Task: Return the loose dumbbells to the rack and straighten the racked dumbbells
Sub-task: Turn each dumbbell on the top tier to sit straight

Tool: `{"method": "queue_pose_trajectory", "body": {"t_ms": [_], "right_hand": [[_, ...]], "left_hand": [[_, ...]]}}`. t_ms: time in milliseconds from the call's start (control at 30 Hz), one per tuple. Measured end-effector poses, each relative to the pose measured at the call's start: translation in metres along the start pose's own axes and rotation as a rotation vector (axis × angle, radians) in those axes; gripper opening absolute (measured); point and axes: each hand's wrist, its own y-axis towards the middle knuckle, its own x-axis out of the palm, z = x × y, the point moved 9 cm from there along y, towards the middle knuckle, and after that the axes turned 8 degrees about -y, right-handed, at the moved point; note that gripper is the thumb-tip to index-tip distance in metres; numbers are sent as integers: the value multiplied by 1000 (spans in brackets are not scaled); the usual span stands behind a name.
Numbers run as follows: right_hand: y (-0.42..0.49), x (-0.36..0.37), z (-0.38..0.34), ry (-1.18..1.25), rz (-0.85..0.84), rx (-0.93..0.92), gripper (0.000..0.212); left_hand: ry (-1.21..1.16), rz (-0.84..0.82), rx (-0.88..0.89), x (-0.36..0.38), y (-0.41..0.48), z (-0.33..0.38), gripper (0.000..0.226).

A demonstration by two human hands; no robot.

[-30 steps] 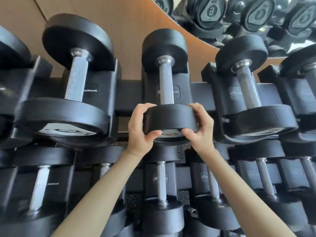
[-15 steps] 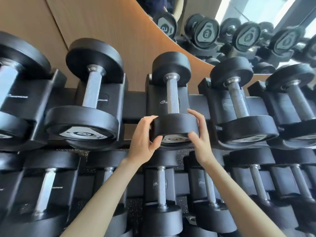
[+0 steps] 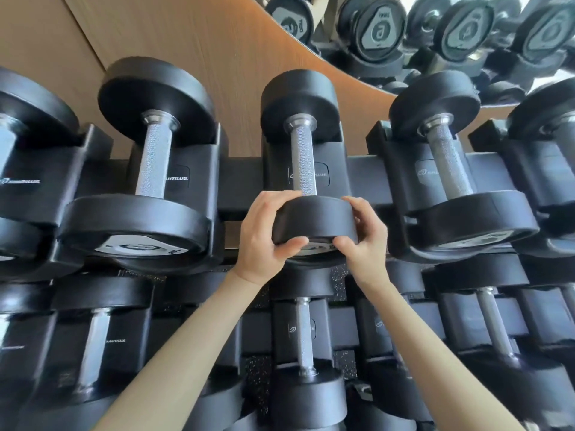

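A black dumbbell (image 3: pixel 303 157) with a knurled steel handle lies in the middle cradle of the top row of the black rack (image 3: pixel 242 185). My left hand (image 3: pixel 264 234) clasps the left side of its near head. My right hand (image 3: pixel 362 236) clasps the right side of the same head, thumb under the rim. The dumbbell's far head rests against the back of the cradle. Its end label is mostly hidden by my thumbs.
A larger dumbbell (image 3: pixel 149 169) sits to the left and another dumbbell (image 3: pixel 451 175) to the right, both racked close by. A lower row of dumbbells (image 3: pixel 306 353) lies under my forearms. A wooden wall (image 3: pixel 202 38) and a mirror (image 3: pixel 435 32) stand behind the rack.
Both hands stay on the near head of the middle dumbbell. My right hand has closed more tightly round it, and the view has shifted closer and slightly up.
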Motion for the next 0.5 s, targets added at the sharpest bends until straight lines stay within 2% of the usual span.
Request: {"method": "queue_pose_trajectory", "body": {"t_ms": [67, 200, 233, 333, 400, 500], "right_hand": [[4, 2, -13, -76, -30, -59, 53], [16, 5, -51, -415, -116, -196, 65], [18, 10, -61, -529, -150, -238, 66], [23, 33, -85, -852, -195, -378, 66], [24, 39, -90, -888, -188, -416, 64], [19, 31, -77, -635, -223, -349, 60]], "left_hand": [[-32, 76, -20, -6, -7, -7, 65], [-77, 267, -94, -10, -26, -28, 66], [-95, 326, -134, -10, -33, -35, 63], [-142, 493, -304, -10, -54, -59, 36], [-127, 508, -365, -9, -61, -64, 43], [-59, 326, -308, -6, -52, -51, 36]]}}
